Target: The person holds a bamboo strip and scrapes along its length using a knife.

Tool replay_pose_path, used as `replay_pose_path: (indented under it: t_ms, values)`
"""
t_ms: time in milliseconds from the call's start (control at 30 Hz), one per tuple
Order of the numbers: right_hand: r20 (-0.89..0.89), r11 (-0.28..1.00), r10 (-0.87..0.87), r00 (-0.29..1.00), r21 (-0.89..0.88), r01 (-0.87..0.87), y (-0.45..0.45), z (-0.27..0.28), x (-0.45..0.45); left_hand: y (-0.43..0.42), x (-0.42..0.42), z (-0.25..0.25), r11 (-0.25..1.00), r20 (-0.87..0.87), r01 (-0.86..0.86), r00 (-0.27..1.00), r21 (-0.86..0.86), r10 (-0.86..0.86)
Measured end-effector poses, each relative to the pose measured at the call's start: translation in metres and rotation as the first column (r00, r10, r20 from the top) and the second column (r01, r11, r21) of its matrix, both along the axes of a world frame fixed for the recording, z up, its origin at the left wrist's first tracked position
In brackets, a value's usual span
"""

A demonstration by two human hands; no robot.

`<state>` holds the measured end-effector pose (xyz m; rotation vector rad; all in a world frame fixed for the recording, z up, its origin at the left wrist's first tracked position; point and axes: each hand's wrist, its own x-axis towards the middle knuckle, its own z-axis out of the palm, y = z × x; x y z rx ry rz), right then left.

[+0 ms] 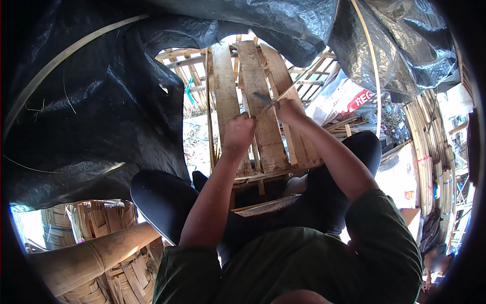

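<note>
My right hand (290,111) is closed around a knife (262,98), whose grey blade points to the left over the planks. A thin bamboo strip (287,91) slants up and to the right past the knife and my right hand. My left hand (240,130) is closed, lower and to the left, at the strip's near end; its fingertips are partly hidden. Both hands are above a bench of rough wooden planks (268,144) between my knees.
Black plastic sheeting (101,116) hangs at left and overhead. A thick bamboo pole (96,256) and woven bamboo baskets (86,225) are at lower left. A white and red sack (344,99) lies beyond the bench. Bundled bamboo strips (425,152) stand at right; another person (438,261) is at lower right.
</note>
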<state>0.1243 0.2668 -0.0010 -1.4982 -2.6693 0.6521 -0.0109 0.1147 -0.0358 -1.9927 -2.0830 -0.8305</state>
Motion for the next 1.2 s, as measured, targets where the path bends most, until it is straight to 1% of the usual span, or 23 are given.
replay_pose_path:
  t_ms: [33, 100, 133, 200, 300, 367, 433, 467, 533, 567, 633, 667, 700, 767, 833, 867, 900, 967, 1000, 1067, 1100, 1167, 1200]
  values:
    - [0.039, 0.997, -0.05, 0.998, 0.057, 0.048, 0.012, 0.004, 0.003, 0.001, 0.0, 0.002, 1.0, 0.003, -0.019, 1.0, -0.009, 0.019]
    - [-0.081, 0.98, -0.121, 0.989, 0.149, 0.132, 0.019, -0.022, 0.004, 0.0, -0.001, 0.005, 0.999, -0.002, -0.037, 0.999, -0.024, 0.037]
    - [-0.086, 0.981, -0.121, 0.989, 0.145, 0.132, 0.012, -0.024, 0.002, -0.001, -0.001, 0.006, 0.999, 0.011, -0.031, 0.999, -0.037, 0.031]
    - [-0.125, 0.992, -0.113, 0.986, 0.045, 0.119, -0.012, -0.021, -0.003, 0.0, -0.002, 0.01, 0.998, -0.009, -0.045, 0.999, -0.052, 0.045]
    - [-0.06, 0.996, -0.069, 0.996, 0.044, 0.071, -0.033, -0.004, -0.001, 0.001, -0.003, 0.005, 0.998, -0.044, -0.02, 0.999, -0.058, 0.018]
    - [-0.075, 0.999, -0.022, 0.997, 0.044, 0.025, -0.026, 0.002, -0.001, 0.002, -0.003, 0.004, 1.0, -0.062, -0.031, 0.998, -0.004, 0.031]
    - [-0.069, 0.998, 0.011, 0.998, -0.058, -0.015, -0.02, 0.009, 0.001, 0.003, -0.003, 0.004, 0.994, -0.047, -0.047, 0.998, -0.103, 0.042]
    - [-0.072, 0.998, 0.007, 0.997, -0.056, -0.011, -0.019, 0.019, 0.001, 0.003, -0.002, 0.01, 0.994, -0.05, -0.043, 0.998, -0.101, 0.038]
    - [0.027, 0.974, 0.039, 0.999, -0.223, -0.032, -0.01, 0.038, 0.0, 0.0, -0.001, 0.018, 0.991, 0.11, -0.086, 0.989, -0.105, 0.098]
    - [0.015, 0.955, 0.042, 0.999, -0.295, -0.036, 0.003, 0.035, 0.002, 0.0, -0.001, 0.019, 0.991, 0.111, -0.084, 0.989, -0.105, 0.095]
    - [-0.053, 0.943, 0.106, 0.993, -0.311, -0.117, 0.031, 0.036, 0.015, 0.002, -0.002, 0.021, 0.969, 0.145, -0.11, 0.979, -0.221, 0.144]
    - [-0.091, 0.949, 0.134, 0.987, -0.275, -0.155, 0.042, 0.041, 0.021, 0.001, -0.001, 0.022, 0.97, 0.108, -0.118, 0.984, -0.213, 0.144]
    - [-0.11, 0.958, 0.096, 0.989, -0.259, -0.122, 0.052, 0.044, 0.028, 0.0, 0.0, 0.023, 0.97, 0.112, -0.113, 0.984, -0.214, 0.139]
    - [-0.12, 0.972, 0.152, 0.981, -0.162, -0.171, 0.065, 0.059, 0.043, 0.002, 0.001, 0.022, 0.976, 0.094, -0.119, 0.986, -0.185, 0.138]
    - [-0.093, 0.937, 0.345, 0.934, 0.087, -0.337, 0.094, 0.044, 0.057, 0.004, -0.001, 0.021, 0.977, 0.096, -0.11, 0.987, -0.184, 0.129]
    - [-0.044, 0.938, 0.343, 0.938, 0.077, -0.339, 0.103, 0.04, 0.064, 0.004, -0.002, 0.019, 0.976, 0.108, -0.104, 0.986, -0.193, 0.126]
    - [-0.075, 0.923, 0.38, 0.922, 0.105, -0.371, 0.111, 0.033, 0.07, 0.005, -0.003, 0.018, 0.975, 0.121, -0.099, 0.985, -0.199, 0.125]
    - [-0.15, 0.964, 0.264, 0.953, 0.075, -0.255, 0.135, 0.004, 0.072, 0.005, -0.006, 0.02, 0.983, 0.164, -0.078, 0.981, -0.169, 0.106]
    - [-0.148, 0.964, 0.263, 0.954, 0.07, -0.255, 0.144, -0.005, 0.071, 0.005, -0.007, 0.02, 0.983, 0.175, -0.081, 0.978, -0.165, 0.111]
    - [-0.163, 0.968, 0.08, 0.983, 0.25, -0.038, 0.147, -0.01, 0.058, 0.007, -0.008, 0.019, 0.985, 0.144, -0.081, 0.984, -0.151, 0.103]
    - [-0.16, 0.97, 0.078, 0.984, 0.242, -0.038, 0.153, -0.013, 0.055, 0.007, -0.005, 0.017, 0.984, 0.147, -0.08, 0.984, -0.159, 0.103]
    - [-0.201, 0.927, 0.112, 0.973, 0.373, -0.03, 0.169, -0.025, 0.047, 0.006, 0.0, 0.019, 0.975, 0.052, -0.131, 0.988, -0.181, 0.142]
    - [-0.187, 0.924, 0.096, 0.978, 0.382, -0.018, 0.176, -0.031, 0.047, 0.006, -0.001, 0.02, 0.975, 0.037, -0.119, 0.991, -0.185, 0.128]
